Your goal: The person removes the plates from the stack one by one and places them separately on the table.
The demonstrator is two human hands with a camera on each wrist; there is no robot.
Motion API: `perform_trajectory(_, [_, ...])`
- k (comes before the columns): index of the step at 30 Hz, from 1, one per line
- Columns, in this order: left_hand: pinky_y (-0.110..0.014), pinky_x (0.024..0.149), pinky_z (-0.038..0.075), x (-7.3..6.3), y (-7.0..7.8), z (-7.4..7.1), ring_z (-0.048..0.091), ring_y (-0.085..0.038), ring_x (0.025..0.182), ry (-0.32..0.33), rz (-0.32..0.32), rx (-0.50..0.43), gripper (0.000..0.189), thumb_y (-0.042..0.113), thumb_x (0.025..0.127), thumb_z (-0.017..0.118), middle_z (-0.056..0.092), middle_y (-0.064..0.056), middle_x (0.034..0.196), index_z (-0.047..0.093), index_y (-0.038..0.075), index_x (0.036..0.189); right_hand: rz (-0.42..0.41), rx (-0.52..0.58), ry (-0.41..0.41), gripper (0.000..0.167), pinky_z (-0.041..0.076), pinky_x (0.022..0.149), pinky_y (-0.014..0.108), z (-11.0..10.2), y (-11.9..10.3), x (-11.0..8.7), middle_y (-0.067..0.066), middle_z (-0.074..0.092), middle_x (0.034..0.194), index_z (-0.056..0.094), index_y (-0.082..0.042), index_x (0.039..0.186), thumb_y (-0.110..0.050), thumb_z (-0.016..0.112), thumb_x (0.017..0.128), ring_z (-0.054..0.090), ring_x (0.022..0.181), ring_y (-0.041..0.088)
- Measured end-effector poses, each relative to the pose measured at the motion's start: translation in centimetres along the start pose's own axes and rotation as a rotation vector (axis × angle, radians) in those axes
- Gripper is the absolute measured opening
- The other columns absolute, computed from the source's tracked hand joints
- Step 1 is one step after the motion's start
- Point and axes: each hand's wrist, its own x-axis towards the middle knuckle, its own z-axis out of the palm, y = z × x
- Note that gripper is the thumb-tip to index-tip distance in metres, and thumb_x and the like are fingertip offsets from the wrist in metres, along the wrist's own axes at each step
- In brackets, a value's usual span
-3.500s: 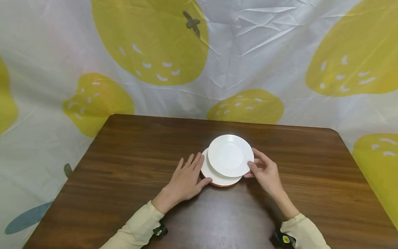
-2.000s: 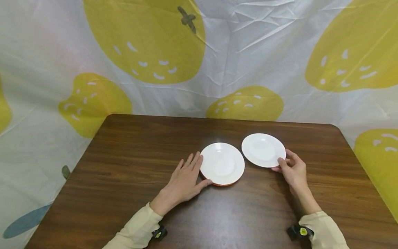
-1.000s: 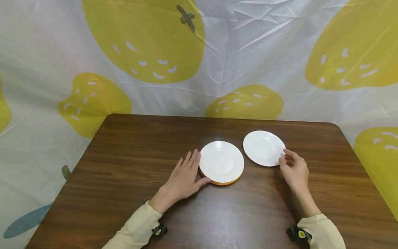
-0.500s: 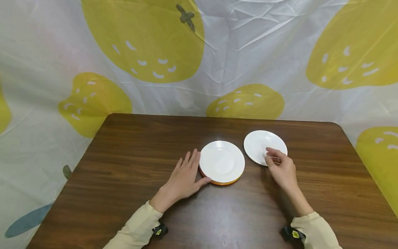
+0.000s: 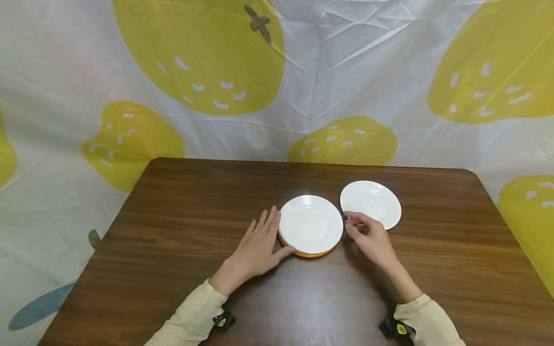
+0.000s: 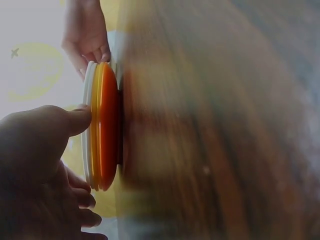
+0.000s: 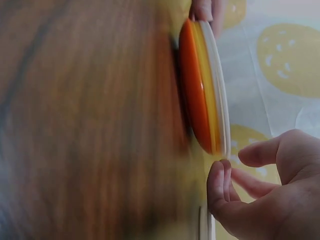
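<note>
A stack of plates (image 5: 309,226) stands mid-table, a white plate on top. Below the white, yellow and orange rims (image 6: 106,130) show in the left wrist view. My left hand (image 5: 253,257) lies along the stack's left edge with its fingers straight and its thumb on the near rim. At the right edge, my right hand (image 5: 371,238) has thumb and fingers parted around the rim level, apart from a grip on it. A single white plate (image 5: 372,202) lies on the table just behind the right hand, which covers part of its near edge.
The brown wooden table (image 5: 195,206) runs back to a white cloth (image 5: 368,62) printed with yellow fruit. Black wrist cameras (image 5: 397,329) sit on both cuffs.
My right hand carried a white plate off the stack to the back right, let go of it, and came back left to the stack's edge. The left hand has stayed put.
</note>
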Motion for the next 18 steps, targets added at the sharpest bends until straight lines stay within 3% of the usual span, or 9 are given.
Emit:
perform_trajectory(5, [-0.057, 0.125, 0.016, -0.1, 0.1, 0.0, 0.009, -0.034, 0.158, 0.000, 0.005, -0.007, 0.095, 0.065, 0.099, 0.047, 0.005, -0.013, 0.171, 0.009, 0.005, 0.163, 0.011, -0.007, -0.028, 0.034, 0.052, 0.071, 0.015, 0.8, -0.2, -0.3, 0.023, 0.070, 0.108, 0.065, 0.008, 0.127, -0.005, 0.063, 0.096, 0.065, 0.084, 0.008])
perform_trajectory(14, [-0.057, 0.125, 0.016, -0.3, 0.4, -0.1, 0.008, -0.034, 0.158, -0.007, 0.010, -0.016, 0.094, 0.063, 0.100, 0.046, 0.005, -0.014, 0.171, 0.008, 0.005, 0.163, 0.032, -0.018, 0.002, 0.034, 0.051, 0.069, 0.016, 1.3, -0.3, -0.6, 0.021, 0.069, 0.106, 0.066, 0.006, 0.127, -0.008, 0.064, 0.096, 0.063, 0.083, 0.009])
perform_trajectory(18, [-0.058, 0.125, 0.017, -0.4, 0.5, 0.0, 0.009, -0.034, 0.158, -0.004, 0.014, -0.013, 0.094, 0.063, 0.100, 0.046, 0.005, -0.015, 0.171, 0.009, 0.004, 0.163, 0.033, 0.031, 0.020, 0.034, 0.053, 0.062, 0.018, 1.6, -0.3, -0.6, 0.018, 0.066, 0.098, 0.065, 0.006, 0.127, -0.007, 0.065, 0.095, 0.062, 0.075, 0.005])
